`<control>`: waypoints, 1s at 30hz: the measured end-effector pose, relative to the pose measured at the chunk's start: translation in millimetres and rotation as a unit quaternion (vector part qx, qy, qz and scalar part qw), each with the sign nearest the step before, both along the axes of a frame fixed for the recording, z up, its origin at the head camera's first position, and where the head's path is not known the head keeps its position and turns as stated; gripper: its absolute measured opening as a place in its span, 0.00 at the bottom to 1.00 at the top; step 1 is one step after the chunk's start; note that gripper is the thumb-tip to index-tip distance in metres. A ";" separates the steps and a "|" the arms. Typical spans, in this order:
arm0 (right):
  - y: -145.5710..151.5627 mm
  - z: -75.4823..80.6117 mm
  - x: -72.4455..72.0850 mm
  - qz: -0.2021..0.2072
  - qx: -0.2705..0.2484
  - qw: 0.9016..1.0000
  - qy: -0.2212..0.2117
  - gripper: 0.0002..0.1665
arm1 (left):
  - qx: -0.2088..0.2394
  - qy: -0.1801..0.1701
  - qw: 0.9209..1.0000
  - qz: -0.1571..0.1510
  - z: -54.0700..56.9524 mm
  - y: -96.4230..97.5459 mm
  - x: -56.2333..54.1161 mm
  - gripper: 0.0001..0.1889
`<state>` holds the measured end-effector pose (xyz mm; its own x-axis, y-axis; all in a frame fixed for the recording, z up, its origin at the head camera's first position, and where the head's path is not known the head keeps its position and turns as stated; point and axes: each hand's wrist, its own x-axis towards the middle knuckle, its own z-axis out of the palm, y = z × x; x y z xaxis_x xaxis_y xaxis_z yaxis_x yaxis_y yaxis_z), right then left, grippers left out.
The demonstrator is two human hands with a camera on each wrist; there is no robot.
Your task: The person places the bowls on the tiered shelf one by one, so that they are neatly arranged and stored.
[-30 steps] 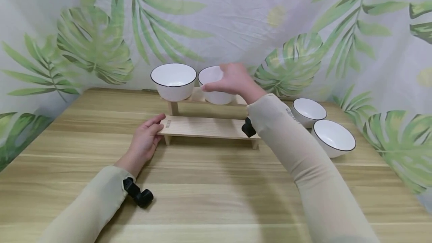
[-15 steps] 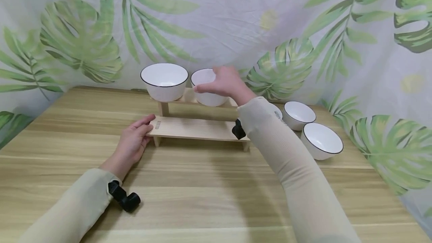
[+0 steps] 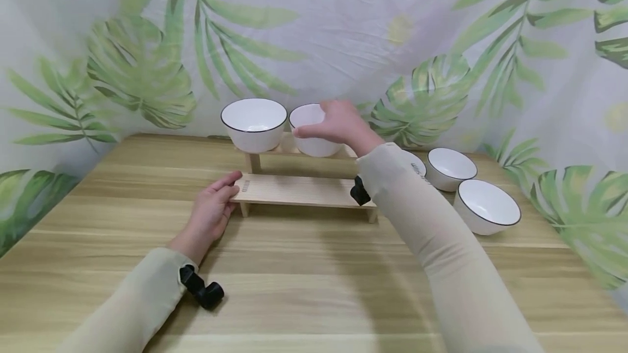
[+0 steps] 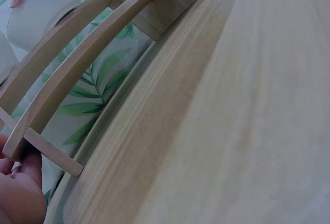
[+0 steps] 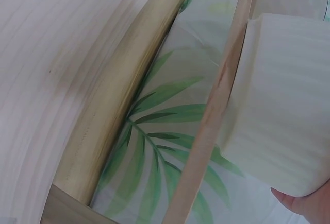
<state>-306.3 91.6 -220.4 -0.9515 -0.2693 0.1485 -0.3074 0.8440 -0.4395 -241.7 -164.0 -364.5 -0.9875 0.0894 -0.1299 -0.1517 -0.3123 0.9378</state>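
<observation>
A two-tier wooden rack point(image 3: 299, 189) stands on the table, two white bowls with dark rims on its upper tier. My left hand point(image 3: 208, 214) grips the left end of the lower shelf; in the left wrist view its fingers point(image 4: 23, 195) wrap the board's end beside a leg. My right hand point(image 3: 338, 124) holds the right-hand white bowl point(image 3: 314, 146) from above, thumb on the near side; its far fingers are hidden. That bowl point(image 5: 289, 105) sits on the upper tier in the right wrist view. Close on its left is the other bowl point(image 3: 255, 138).
On the table at right stand a white bowl point(image 3: 451, 168), another nearer bowl point(image 3: 488, 208) and a third bowl point(image 3: 414, 162), partly hidden by my right sleeve point(image 3: 432, 227). A leaf-print cloth point(image 3: 343, 31) hangs behind the wooden table point(image 3: 294, 282).
The head view sways slightly left and back. Both hands keep their holds, and the rack and bowls stay put. More of the bowl behind my right sleeve shows now.
</observation>
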 end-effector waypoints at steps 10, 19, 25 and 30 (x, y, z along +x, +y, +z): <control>6.2 -1.8 0.0 0.014 -0.002 1.000 -0.015 0.44 | 0.011 -0.003 1.000 0.006 -3.0 5.7 -0.1 0.27; 15.0 12.8 7.4 0.002 0.003 0.999 -0.043 0.59 | 0.008 -0.002 1.000 0.015 -0.5 1.6 1.6 0.27; 29.7 18.9 13.1 0.013 -0.005 0.999 -0.033 0.56 | 0.007 -0.004 1.000 0.015 -1.4 1.2 1.3 0.26; 42.8 20.6 16.9 -0.001 -0.024 0.999 -0.036 0.57 | 0.009 -0.002 1.000 0.014 -1.1 0.9 1.9 0.27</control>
